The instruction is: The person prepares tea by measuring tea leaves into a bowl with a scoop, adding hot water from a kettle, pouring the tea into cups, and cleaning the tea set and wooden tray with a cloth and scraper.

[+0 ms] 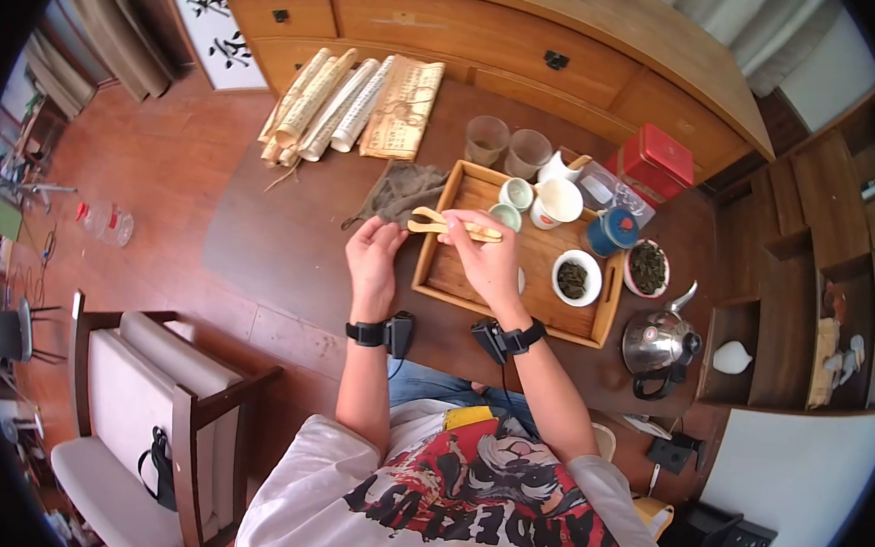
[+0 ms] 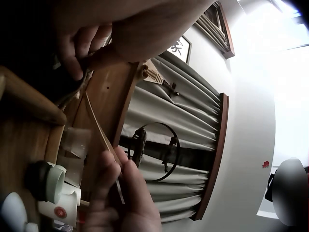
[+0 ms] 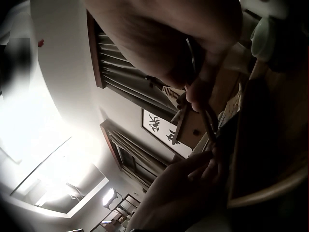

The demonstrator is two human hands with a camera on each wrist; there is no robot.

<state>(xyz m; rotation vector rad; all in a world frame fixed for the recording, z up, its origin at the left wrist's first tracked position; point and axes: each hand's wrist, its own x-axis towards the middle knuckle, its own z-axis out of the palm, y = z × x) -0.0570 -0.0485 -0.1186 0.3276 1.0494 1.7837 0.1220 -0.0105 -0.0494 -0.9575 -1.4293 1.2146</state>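
In my right hand (image 1: 483, 261) I pinch a pair of light wooden tea tongs (image 1: 428, 227) between thumb and fingers, over the left part of the wooden tray (image 1: 516, 303). The tongs' curved tips point left and stand apart. My left hand (image 1: 370, 259) is just left of those tips, its fingers loosely bent, beside the tray's edge. A dark grey cloth (image 1: 399, 188) lies right beyond the left fingertips. Two small pale green cups (image 1: 516, 192) and a white pitcher (image 1: 557, 202) stand on the tray past the right hand. A white bowl (image 1: 576, 278) there holds dark tea leaves.
A steel kettle (image 1: 654, 342) stands right of the tray, near a dish of leaves (image 1: 647, 267) and a blue canister (image 1: 613, 231). Behind are two clear glasses (image 1: 487, 139), a red tin (image 1: 655, 163) and bamboo scrolls (image 1: 312, 105). A wooden chest (image 1: 452, 34) bounds the table's far side.
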